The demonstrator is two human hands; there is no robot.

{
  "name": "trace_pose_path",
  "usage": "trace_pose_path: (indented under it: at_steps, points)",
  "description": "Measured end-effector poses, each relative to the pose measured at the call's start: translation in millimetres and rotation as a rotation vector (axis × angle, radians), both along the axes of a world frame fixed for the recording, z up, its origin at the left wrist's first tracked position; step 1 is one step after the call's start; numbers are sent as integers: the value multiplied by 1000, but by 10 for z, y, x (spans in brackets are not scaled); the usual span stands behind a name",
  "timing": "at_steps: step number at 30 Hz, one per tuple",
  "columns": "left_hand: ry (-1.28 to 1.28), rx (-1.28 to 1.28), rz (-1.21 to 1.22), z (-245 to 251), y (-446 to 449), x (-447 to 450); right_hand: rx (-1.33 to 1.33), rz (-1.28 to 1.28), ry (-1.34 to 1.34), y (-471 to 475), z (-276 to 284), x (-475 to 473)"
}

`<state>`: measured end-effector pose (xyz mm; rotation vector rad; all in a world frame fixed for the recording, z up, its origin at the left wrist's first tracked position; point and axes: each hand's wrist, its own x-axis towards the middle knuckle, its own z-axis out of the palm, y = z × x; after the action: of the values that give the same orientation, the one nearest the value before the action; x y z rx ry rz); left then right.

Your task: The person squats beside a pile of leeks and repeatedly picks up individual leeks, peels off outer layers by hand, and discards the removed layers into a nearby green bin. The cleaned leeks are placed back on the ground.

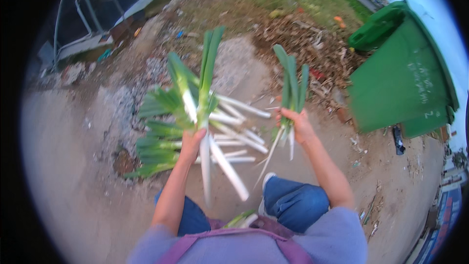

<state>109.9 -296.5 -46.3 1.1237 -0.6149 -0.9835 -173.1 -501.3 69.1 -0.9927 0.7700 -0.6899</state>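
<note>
My left hand (190, 145) grips a few leeks (225, 165), their white shanks pointing down towards me and their green tops fanning up and away. In my right hand (298, 124) is a smaller bunch of green leek leaves (290, 84), with thin pale strands trailing below the fist. A pile of leeks (161, 143) lies on the ground beneath and beyond my left hand, green tops to the left and white ends to the right. Between my knees, part of another leek (242, 220) rests against the purple apron (267, 223); its remainder is hidden.
A large green bin (399, 80) with writing on it stands at right. Beside it spreads a heap of dry plant waste (307, 51), with a brick piece (343, 114) near its edge. Broken concrete rubble (128, 104) lies left of the leeks.
</note>
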Motion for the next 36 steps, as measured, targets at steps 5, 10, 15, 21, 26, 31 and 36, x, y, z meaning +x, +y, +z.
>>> trace_pose_path:
  at_steps: [5,10,15,21,26,31,36]
  points:
    - [8,-29,32,82,-19,187,-47,-33,88,-105,-210,-118]
    - [36,-203,162,407,74,472,55,16,120,-57,-430,-48]
    - [-41,-250,209,498,326,750,50,217,183,70,-648,132]
    - [138,-506,219,694,1201,1375,72,1092,682,1255,-1243,439]
    - [104,-405,417,1217,2338,1747,-63,1621,348,2434,-1554,463]
    - [-15,-347,676,1532,3309,1799,-240,1690,240,2725,-1496,443]
    - [-227,-178,1107,1900,3505,2346,-171,1794,223,2936,-1311,413]
